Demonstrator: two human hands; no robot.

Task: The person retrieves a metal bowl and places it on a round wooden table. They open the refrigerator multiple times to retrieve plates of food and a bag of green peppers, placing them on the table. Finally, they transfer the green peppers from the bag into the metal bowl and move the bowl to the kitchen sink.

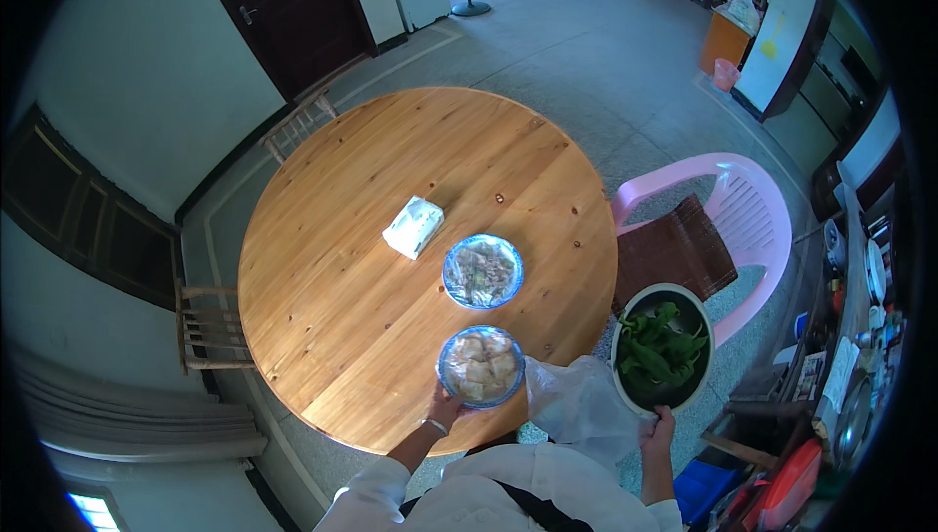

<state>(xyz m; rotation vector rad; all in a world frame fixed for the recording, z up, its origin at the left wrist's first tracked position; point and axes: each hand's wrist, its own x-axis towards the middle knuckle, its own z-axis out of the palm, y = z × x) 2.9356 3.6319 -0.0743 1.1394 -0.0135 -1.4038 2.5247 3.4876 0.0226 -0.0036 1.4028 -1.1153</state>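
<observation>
At the near edge of the round wooden table, my left hand (447, 407) grips the left rim of a blue-and-white bowl (481, 368) of pale chunks of food. A second blue-and-white bowl (483, 272) stands just beyond it, its contents under what looks like clear film. My right hand (662, 424) is closed on the near rim of a round, pale-rimmed basin (622, 387) of dark green leafy vegetables. Between the near bowl and the basin hangs a clear plastic bag (578, 400); its right end reaches my right hand, and whether the fingers hold it too is unclear.
A white soft packet (413, 227) lies on the wooden table (342, 317). Beyond the basin stands a pink plastic chair (772, 214) with a brown mat (674, 254). Wooden chairs (210, 327) flank the table's left side. Cluttered shelves (831, 366) line the right.
</observation>
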